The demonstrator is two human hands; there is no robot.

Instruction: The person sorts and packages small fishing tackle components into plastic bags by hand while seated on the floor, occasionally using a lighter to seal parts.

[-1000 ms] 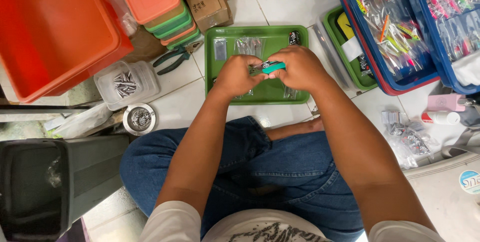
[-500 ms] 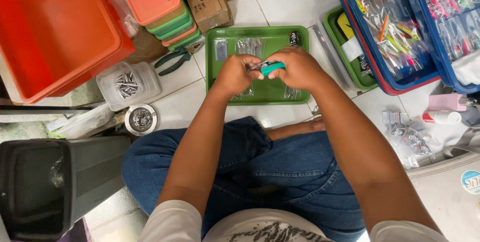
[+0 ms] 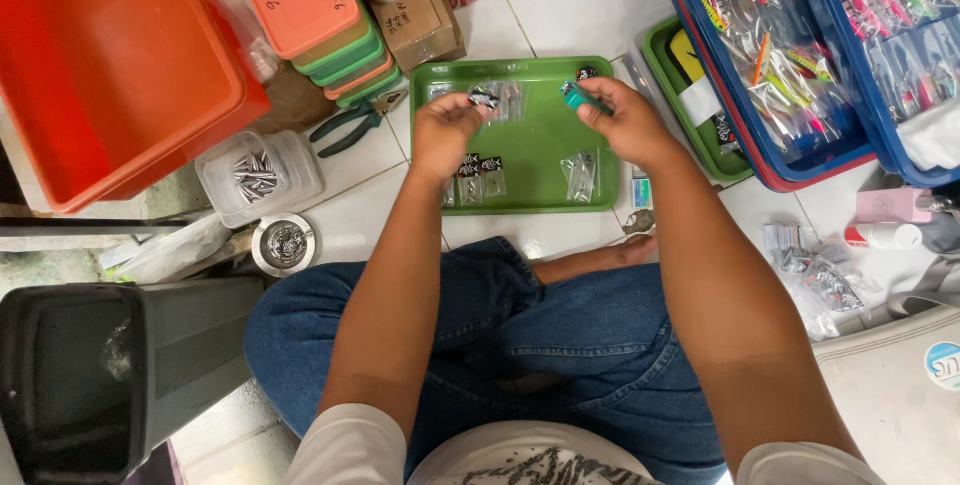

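Head view: a person sits cross-legged on a white tiled floor, both hands raised over a green tray (image 3: 540, 180) in the upper middle of the frame. The left hand (image 3: 445, 130) pinches a small clear packet with a dark piece (image 3: 486, 98) between thumb and fingertips, above the tray's upper left part. The right hand (image 3: 625, 123) is closed around a teal lighter (image 3: 574, 97), held over the tray's upper right corner, apart from the left hand. More small clear packets (image 3: 478, 177) lie on the tray just below the left hand, and another pair (image 3: 580, 173) lies toward its lower right. At left, green-handled pliers (image 3: 352, 123) rest on the tiles beside a clear tub of metal weights (image 3: 256, 177), below a large orange bin (image 3: 110, 55). A blue crate of bagged lures (image 3: 810, 55) fills the upper right.
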